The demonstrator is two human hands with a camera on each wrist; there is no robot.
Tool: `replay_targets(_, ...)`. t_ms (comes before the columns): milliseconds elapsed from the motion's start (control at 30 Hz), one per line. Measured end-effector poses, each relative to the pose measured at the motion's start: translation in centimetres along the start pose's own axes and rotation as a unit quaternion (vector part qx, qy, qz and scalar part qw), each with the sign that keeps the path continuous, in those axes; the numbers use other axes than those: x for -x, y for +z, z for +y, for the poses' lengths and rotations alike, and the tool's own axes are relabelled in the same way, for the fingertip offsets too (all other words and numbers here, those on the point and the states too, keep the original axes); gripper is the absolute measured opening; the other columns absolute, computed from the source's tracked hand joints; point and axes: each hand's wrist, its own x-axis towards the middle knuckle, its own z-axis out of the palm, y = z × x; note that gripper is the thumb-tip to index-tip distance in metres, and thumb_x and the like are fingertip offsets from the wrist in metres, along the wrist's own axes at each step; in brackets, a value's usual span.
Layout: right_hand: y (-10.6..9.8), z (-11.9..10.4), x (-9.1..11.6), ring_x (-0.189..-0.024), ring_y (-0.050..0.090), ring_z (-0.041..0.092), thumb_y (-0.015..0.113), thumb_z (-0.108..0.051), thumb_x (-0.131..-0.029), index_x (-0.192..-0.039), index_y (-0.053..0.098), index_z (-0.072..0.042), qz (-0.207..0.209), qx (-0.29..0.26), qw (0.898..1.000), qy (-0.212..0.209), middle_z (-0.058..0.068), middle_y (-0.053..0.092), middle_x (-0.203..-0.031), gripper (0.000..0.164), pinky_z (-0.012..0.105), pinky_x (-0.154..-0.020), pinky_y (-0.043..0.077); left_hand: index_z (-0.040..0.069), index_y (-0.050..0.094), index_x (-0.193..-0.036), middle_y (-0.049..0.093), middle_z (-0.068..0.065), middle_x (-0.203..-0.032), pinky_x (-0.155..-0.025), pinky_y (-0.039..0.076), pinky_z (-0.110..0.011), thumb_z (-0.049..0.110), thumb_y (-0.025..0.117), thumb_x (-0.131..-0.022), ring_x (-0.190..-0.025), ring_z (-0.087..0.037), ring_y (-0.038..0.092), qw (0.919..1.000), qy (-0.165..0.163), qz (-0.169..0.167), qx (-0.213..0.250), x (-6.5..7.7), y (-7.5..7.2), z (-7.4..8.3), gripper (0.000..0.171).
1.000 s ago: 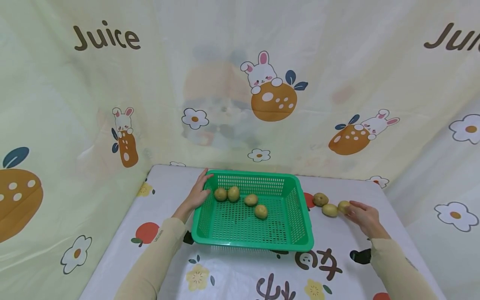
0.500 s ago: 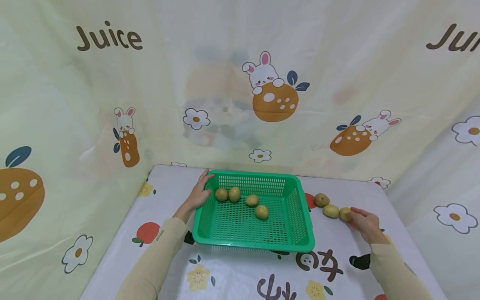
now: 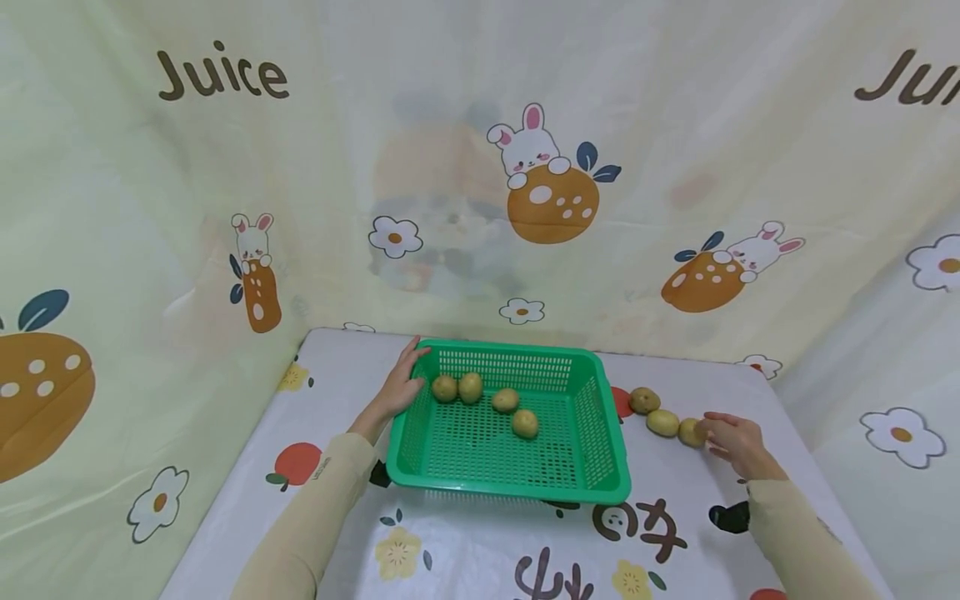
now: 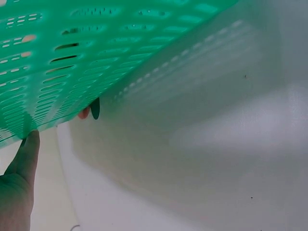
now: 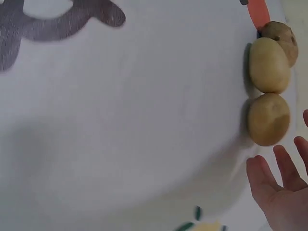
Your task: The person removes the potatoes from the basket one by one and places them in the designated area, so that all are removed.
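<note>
A green plastic basket (image 3: 510, 492) with slotted walls stands on the table, holding several potatoes, among them one potato (image 3: 525, 424) nearest the front. My left hand (image 3: 395, 390) rests against its left rim near the back corner; the left wrist view has a finger touching the basket's edge. To the right of the basket, three potatoes lie in a slanting row: a darker one (image 3: 644, 400), a paler oval one (image 3: 663, 422) and a round one (image 3: 691, 432). Beside the round potato is my right hand (image 3: 737, 443), its fingers spread and, in the right wrist view, apart from the potato.
A patterned white cloth (image 3: 450, 550) covers the table. Printed curtains (image 3: 450, 167) hang behind it and at both sides. Table surface lies between the basket and the potato row, and in front of both.
The round potato has shifted slightly toward the front, against the oval one. My right hand has let go of it and drawn back a little to the right. My left hand stays on the basket.
</note>
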Motion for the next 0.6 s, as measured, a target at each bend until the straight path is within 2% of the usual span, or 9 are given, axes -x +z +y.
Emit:
replay_targets(67, -0.3, -0.9, 0.1, -0.137, 0.029, 0.051, 0.054, -0.021, -0.098, -0.146, 0.032, 0.011, 0.001, 0.032, 0.999, -0.012, 0.034, 0.024, -0.152, 0.062, 0.056, -0.109, 0.033, 0.001, 0.04, -0.147, 0.01, -0.012, -0.165, -0.117, 0.014, -0.057, -0.002, 0.047, -0.084, -0.15, -0.033, 0.009, 1.0, 0.003, 0.0, -0.001, 0.0, 0.0, 0.0, 0.064)
replay_targets(133, -0.5, -2.1, 0.2, -0.139, 0.024, 0.053, 0.053, -0.024, -0.099, -0.147, 0.03, 0.012, -0.005, 0.062, 0.998, -0.028, 0.034, 0.021, -0.154, 0.064, 0.059, -0.11, 0.03, 0.0, 0.04, -0.147, 0.01, -0.013, -0.165, -0.116, 0.014, -0.058, -0.003, 0.046, -0.084, -0.15, -0.034, 0.009, 1.0, 0.005, 0.0, 0.0, 0.0, -0.1, 0.0, 0.064)
replay_targets(200, -0.3, -3.4, 0.4, -0.138, 0.026, 0.052, 0.052, -0.026, -0.099, -0.147, 0.031, 0.011, -0.005, 0.084, 0.995, -0.045, 0.033, 0.023, -0.154, 0.065, 0.059, -0.109, 0.031, -0.001, 0.04, -0.147, 0.01, -0.014, -0.164, -0.116, 0.014, -0.059, -0.003, 0.046, -0.083, -0.15, -0.035, 0.009, 1.0, 0.009, 0.002, 0.002, 0.0, -0.2, 0.0, 0.064)
replay_targets(300, 0.5, -5.4, 0.6, -0.138, 0.029, 0.051, 0.047, -0.028, -0.102, -0.148, 0.029, 0.011, -0.023, 0.089, 0.993, -0.072, 0.033, 0.027, -0.153, 0.063, 0.058, -0.108, 0.034, -0.001, 0.04, -0.147, 0.01, -0.013, -0.164, -0.116, 0.014, -0.059, -0.004, 0.046, -0.083, -0.15, -0.035, 0.009, 0.9999, 0.01, 0.003, 0.004, 0.0, -0.3, 0.1, 0.064)
replay_targets(533, 4.1, -8.7, 1.9, -0.136, 0.038, 0.045, 0.042, -0.033, -0.105, -0.151, 0.025, 0.009, -0.084, 0.07, 0.986, -0.125, 0.032, 0.029, -0.153, 0.065, 0.05, -0.104, 0.042, -0.001, 0.04, -0.147, 0.01, -0.013, -0.164, -0.116, 0.014, -0.06, -0.003, 0.047, -0.084, -0.149, -0.036, 0.009, 0.9999, 0.01, 0.0, 0.001, 0.0, -0.1, 0.0, 0.063)
replay_targets(600, 5.2, -9.4, 2.4, -0.132, 0.045, 0.041, 0.042, -0.033, -0.105, -0.151, 0.026, 0.008, -0.097, 0.066, 0.983, -0.138, 0.032, 0.031, -0.152, 0.064, 0.049, -0.103, 0.043, 0.0, 0.04, -0.147, 0.01, -0.013, -0.165, -0.116, 0.014, -0.06, -0.003, 0.047, -0.084, -0.149, -0.036, 0.009, 0.9999, 0.011, 0.001, 0.001, 0.0, 0.1, -0.2, 0.064)
